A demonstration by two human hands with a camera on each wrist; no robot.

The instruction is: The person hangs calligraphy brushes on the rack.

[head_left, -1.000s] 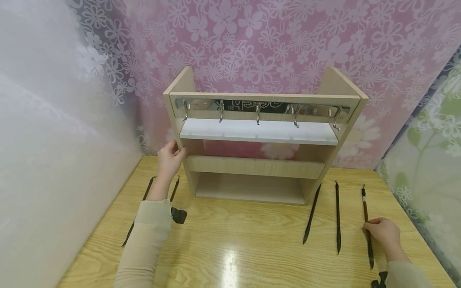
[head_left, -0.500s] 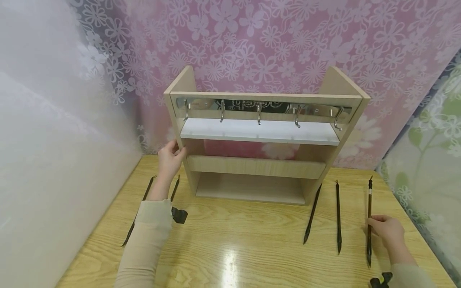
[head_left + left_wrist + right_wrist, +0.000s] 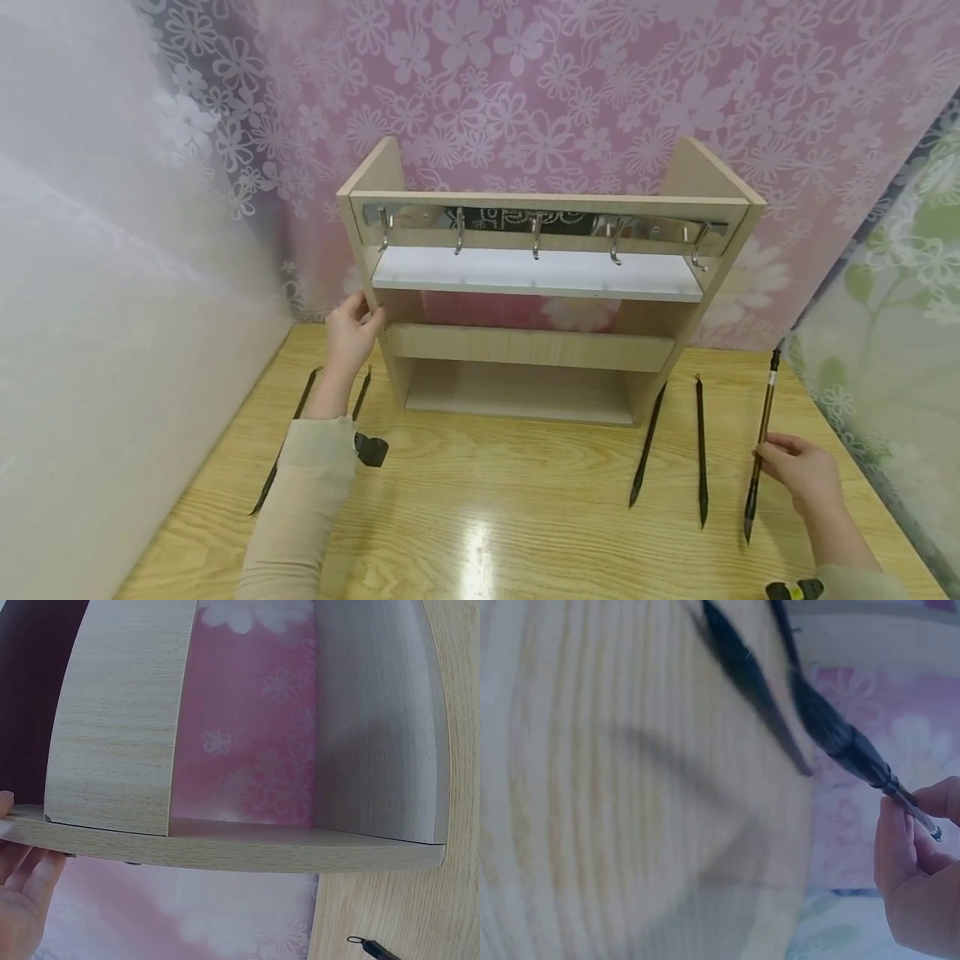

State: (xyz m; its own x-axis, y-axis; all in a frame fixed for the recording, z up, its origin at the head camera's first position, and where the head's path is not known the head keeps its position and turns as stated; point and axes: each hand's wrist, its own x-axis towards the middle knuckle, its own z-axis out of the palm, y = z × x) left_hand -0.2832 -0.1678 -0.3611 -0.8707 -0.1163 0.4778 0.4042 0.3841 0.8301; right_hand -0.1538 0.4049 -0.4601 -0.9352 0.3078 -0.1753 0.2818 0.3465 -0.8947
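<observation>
A small wooden shelf (image 3: 532,348) stands on the table, with a metal rail of several hooks (image 3: 536,236) across its upper front. My left hand (image 3: 352,337) holds the shelf's left side panel (image 3: 247,851), thumb on one face and fingers on the other. Over the right part of the table, my right hand (image 3: 808,477) pinches a dark calligraphy brush (image 3: 765,408) by the middle of its handle. The brush slants, bristles toward me and hanging loop away; its bristles (image 3: 817,712) show large in the right wrist view.
Two more brushes lie right of the shelf, one near its corner (image 3: 648,446) and one farther right (image 3: 702,450). Left of it lie another two, the outer brush (image 3: 306,394) partly behind my forearm and the inner brush (image 3: 362,392). A floral curtain (image 3: 525,92) hangs behind.
The right hand has lifted its brush from the table and tilted it, loop end swinging away to the right, bristles shifting left. The left hand stays on the shelf's side.
</observation>
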